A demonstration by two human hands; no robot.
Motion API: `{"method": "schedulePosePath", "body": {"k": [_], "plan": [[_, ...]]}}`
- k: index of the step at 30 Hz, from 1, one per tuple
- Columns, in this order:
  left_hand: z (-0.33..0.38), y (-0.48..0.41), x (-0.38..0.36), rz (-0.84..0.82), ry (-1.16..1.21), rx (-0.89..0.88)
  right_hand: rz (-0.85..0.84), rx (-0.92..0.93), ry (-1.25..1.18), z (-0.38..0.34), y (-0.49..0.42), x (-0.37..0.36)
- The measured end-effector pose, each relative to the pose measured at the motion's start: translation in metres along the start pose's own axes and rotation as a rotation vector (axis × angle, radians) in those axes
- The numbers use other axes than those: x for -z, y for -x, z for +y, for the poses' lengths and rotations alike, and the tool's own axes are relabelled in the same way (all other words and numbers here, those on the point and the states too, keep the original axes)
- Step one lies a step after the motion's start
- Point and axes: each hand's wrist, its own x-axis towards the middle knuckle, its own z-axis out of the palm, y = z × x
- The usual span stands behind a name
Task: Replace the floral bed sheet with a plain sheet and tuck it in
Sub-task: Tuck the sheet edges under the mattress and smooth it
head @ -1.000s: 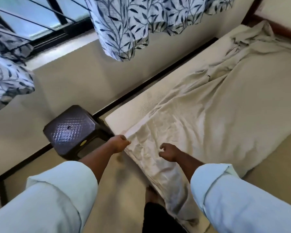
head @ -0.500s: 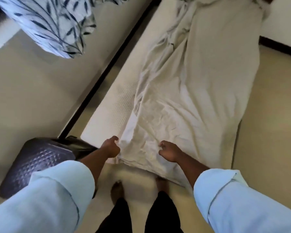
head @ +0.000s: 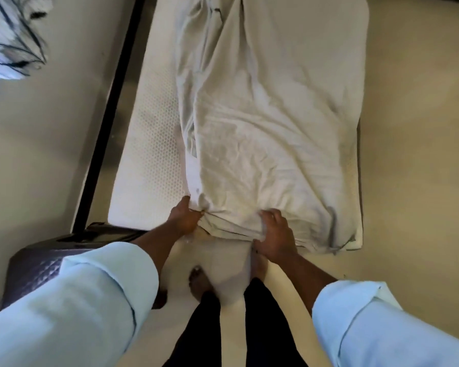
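Cream cotton, creased: the plain sheet lies lengthwise on the white mattress, covering its right portion; a bare dimpled strip shows along the left. I see my left hand closed on a bunched fold at the sheet's near-left corner. My right hand grips the near hem, fingers curled over the cloth at the mattress end. Dark plastic stool at lower left, just beside the mattress corner. Leaf-print curtain, top left. Bare feet on the floor below.
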Motion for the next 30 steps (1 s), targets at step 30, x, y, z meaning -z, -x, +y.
{"method": "schedulePosePath", "body": {"k": [30], "plan": [[0.072,0.068,0.023,0.043,0.993,0.157,0.488,-0.497,-1.665,-0.028,-0.09,0.201]]}}
